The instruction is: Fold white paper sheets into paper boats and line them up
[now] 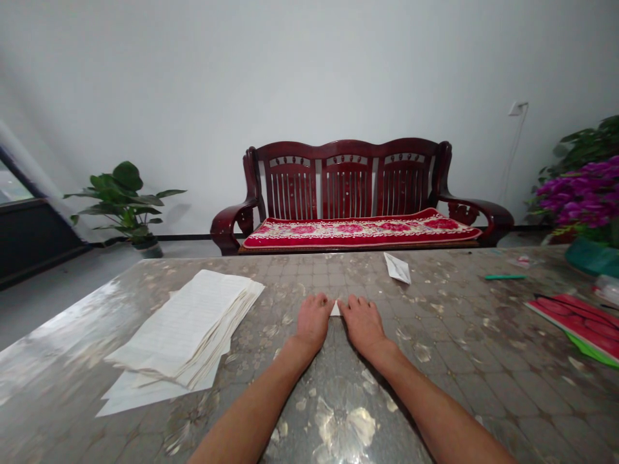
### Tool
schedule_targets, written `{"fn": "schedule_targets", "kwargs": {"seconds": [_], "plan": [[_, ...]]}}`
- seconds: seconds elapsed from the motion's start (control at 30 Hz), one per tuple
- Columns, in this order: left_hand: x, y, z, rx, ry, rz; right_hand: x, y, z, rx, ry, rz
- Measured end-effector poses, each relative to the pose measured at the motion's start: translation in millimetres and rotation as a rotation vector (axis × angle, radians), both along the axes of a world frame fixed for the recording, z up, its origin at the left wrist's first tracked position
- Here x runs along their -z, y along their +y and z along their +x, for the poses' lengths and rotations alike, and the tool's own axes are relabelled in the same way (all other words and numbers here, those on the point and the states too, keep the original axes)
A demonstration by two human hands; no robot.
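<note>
Side by side on the patterned tabletop (338,374), my two hands hold a small piece of white folded paper (336,309). My left hand (313,317) has its fingers curled, with the thumb side against the paper's left edge. From the other side my right hand (362,321) presses on it, fingers bent likewise. Only a little pointed part of the paper shows between them; the rest is hidden under the hands. Farther back, to the right, lies another folded white paper piece (398,268).
A stack of lined paper sheets (184,322) lies on the left. On the right are a green pen (504,277), a red book (570,319) with glasses on it, and purple flowers (580,196). Beyond the table stands a wooden bench (345,187); a potted plant (126,203) is at left.
</note>
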State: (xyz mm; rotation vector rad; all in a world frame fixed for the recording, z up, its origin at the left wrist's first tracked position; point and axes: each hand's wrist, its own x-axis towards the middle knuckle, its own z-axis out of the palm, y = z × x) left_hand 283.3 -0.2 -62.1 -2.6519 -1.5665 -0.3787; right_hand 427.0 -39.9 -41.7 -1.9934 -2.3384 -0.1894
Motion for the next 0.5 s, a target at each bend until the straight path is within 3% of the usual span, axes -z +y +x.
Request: {"fn": "schedule_targets", "kwargs": {"seconds": [0.23,0.5], "plan": [[-1.8,-4,-1,-0.042,0.031,0.028,3.3,-1,6,-0.002,0.023,0.014],[1.9,-1,-8,-0.045,-0.13,-0.056,13.8,4,18,0.042,0.301,0.032]]}}
